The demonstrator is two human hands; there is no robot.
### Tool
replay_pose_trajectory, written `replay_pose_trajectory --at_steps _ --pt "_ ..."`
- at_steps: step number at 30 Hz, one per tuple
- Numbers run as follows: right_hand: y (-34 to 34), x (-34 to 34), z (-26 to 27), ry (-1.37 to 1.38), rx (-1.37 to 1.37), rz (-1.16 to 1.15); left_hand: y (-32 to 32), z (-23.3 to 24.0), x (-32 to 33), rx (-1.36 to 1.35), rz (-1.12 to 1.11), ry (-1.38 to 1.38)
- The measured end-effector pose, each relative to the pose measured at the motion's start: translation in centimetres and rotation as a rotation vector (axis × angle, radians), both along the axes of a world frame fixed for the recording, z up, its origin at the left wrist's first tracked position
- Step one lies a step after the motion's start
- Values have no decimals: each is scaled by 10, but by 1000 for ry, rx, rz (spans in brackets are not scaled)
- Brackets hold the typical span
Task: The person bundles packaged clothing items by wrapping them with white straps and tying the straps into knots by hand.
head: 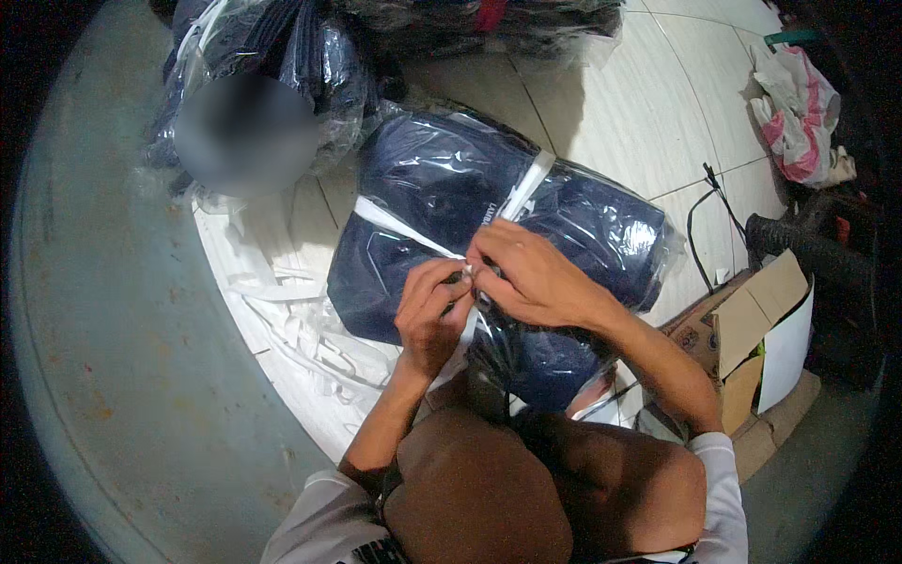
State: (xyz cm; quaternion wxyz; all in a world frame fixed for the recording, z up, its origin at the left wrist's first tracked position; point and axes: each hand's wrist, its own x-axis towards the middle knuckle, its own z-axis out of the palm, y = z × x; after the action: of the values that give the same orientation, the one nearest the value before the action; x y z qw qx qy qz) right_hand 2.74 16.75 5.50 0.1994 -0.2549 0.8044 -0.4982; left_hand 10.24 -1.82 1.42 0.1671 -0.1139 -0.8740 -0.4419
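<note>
Before my knees lies a bundle of dark blue fabric in clear plastic wrap [437, 176], with white strips around it. One white strip [402, 225] runs from the bundle's left side to its middle; another strip [528, 187] crosses its far side. They meet near the middle, where my left hand [435, 303] pinches the strip between thumb and fingers. Touching it there, my right hand [521, 271] also grips the strip, its fingertips partly hidden. Lettering shows through the plastic beside the right hand.
Loose white strips [310, 338] litter the tiled floor [655, 92] at left. More plastic-wrapped dark bundles [331, 63] stand at the back. To the right are an opened cardboard box [757, 310], a black cord [694, 218] and a red-and-white plastic bag [803, 120]. A grey-green surface [127, 317] fills the left.
</note>
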Motion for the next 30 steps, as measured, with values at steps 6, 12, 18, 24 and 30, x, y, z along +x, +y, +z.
replay_pose_trajectory --at_steps 6,12,18,24,30 --pt "8 -21 -6 97 -58 117 -5 2 -6 -19 -91 -21" --pt "8 -32 4 -59 -49 104 -5 -8 -1 51 -71 -38" --pt "7 -37 20 353 374 111 -2 -7 -7 80 -42 -1" --pt "-10 -28 -21 721 543 -102 3 -9 -7 2 -35 62" --pt "-20 -56 -23 604 542 -124 6 -8 -8 6 47 19"
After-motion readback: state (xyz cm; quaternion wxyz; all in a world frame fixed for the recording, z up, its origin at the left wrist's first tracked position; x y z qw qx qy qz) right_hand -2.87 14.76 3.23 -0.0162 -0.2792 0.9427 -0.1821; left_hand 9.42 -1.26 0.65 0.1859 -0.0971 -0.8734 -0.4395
